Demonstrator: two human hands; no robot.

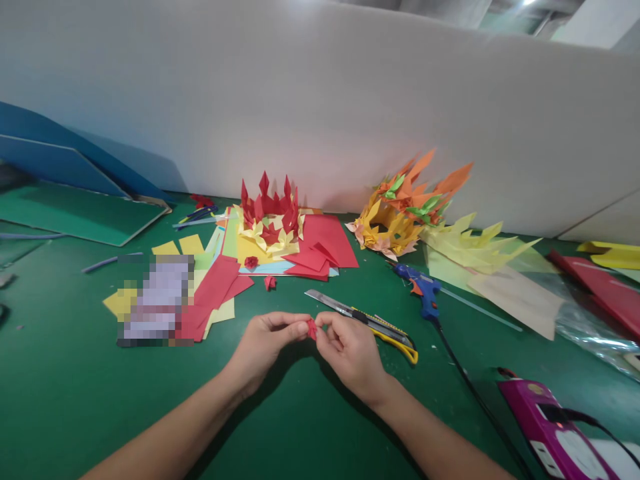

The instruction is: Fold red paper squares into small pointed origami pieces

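Observation:
Both my hands meet low over the green table (75, 373) and pinch one small folded red paper piece (312, 329) between their fingertips. My left hand (265, 347) grips it from the left, my right hand (350, 353) from the right, fingers curled. A utility knife (365, 322) with a yellow body lies just behind my right hand. Farther back stand a red and yellow paper crown (270, 220) on a stack of coloured sheets, with two small red folded pieces (270, 283) in front of it.
A blue glue gun (424, 288) lies right of the knife, its black cord running toward me. An orange and yellow paper wreath (400, 213) sits at the back right. Loose red and yellow sheets (215, 287) lie left. A magenta device (555, 427) is at the near right.

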